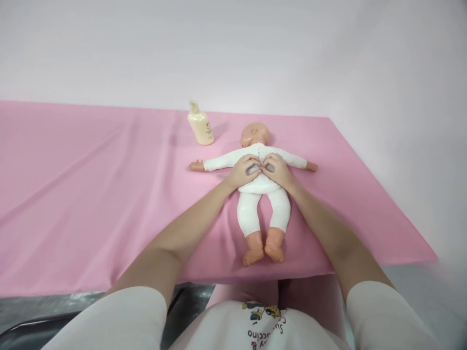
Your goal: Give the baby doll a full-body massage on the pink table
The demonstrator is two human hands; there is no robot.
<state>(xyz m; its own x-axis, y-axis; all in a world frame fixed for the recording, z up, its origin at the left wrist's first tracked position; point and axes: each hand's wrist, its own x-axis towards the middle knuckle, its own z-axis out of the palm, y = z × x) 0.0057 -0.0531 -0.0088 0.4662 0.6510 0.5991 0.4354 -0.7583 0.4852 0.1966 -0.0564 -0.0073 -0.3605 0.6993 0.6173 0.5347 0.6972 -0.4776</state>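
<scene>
A baby doll [261, 194] in a white suit lies on the pink cloth [91, 194], head away from me, arms spread out to both sides, bare feet toward me. My left hand [245, 170] rests on the doll's torso left of the middle seam, fingers curled onto the fabric. My right hand [275, 169] lies on the torso right of that seam, fingertips meeting those of the left hand. Both hands press on the white suit; neither lifts the doll.
A cream lotion bottle [200, 127] with a pump top stands left of the doll's head. The pink cloth covers the table up to a pale wall; its right edge [383, 184] runs diagonally and the front edge lies near my body.
</scene>
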